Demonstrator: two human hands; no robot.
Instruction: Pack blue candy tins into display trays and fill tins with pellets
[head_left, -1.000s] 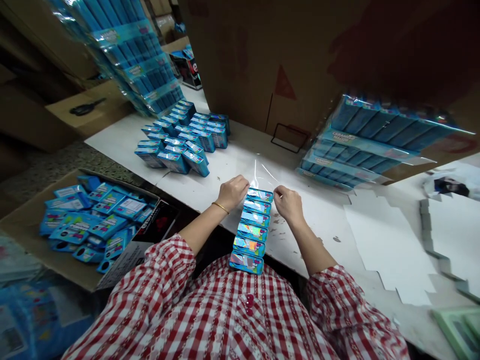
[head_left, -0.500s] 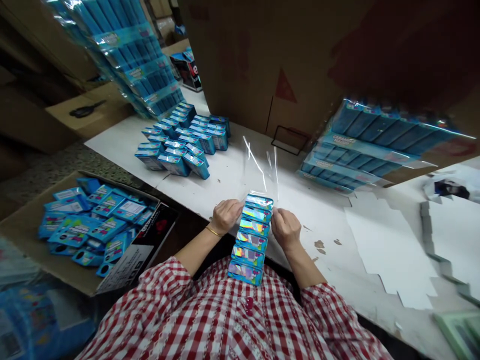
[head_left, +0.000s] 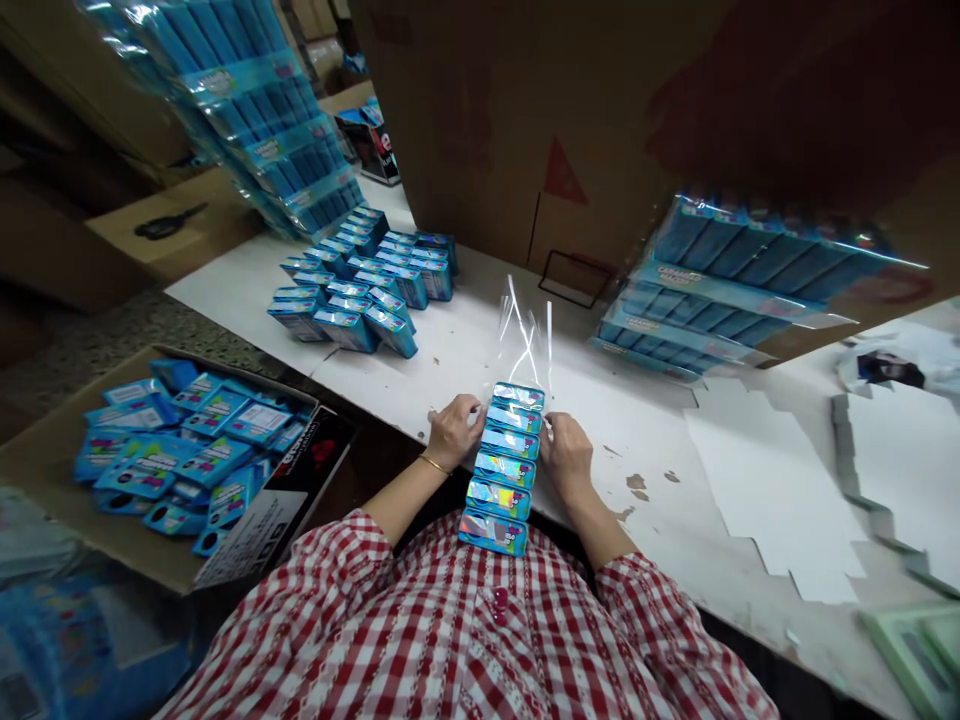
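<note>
A row of several small blue boxes (head_left: 501, 470) lies in front of me, its near end against my checked shirt. Clear plastic film (head_left: 519, 345), looking like a bag, covers the row and extends past its far end onto the table. At the row's left edge, my left hand (head_left: 454, 434) is closed, thumb and fingers pinching the film's side. My right hand (head_left: 568, 455) is closed in the same way on the right edge, near the far boxes. The fingertips are partly hidden, and the film between them is hard to see.
Several loose blue boxes (head_left: 367, 275) stand grouped on the white table (head_left: 450, 375). An open carton (head_left: 169, 570) of blue boxes is at left. Wrapped packs (head_left: 705, 290) lean on a large cardboard box (head_left: 480, 150). Flat white card sheets (head_left: 772, 490) lie at right.
The film's far end has shifted and creased, its bright edges now crossing. The row of boxes has tilted slightly and its near end has risen a little. Both hands stay at its sides.
</note>
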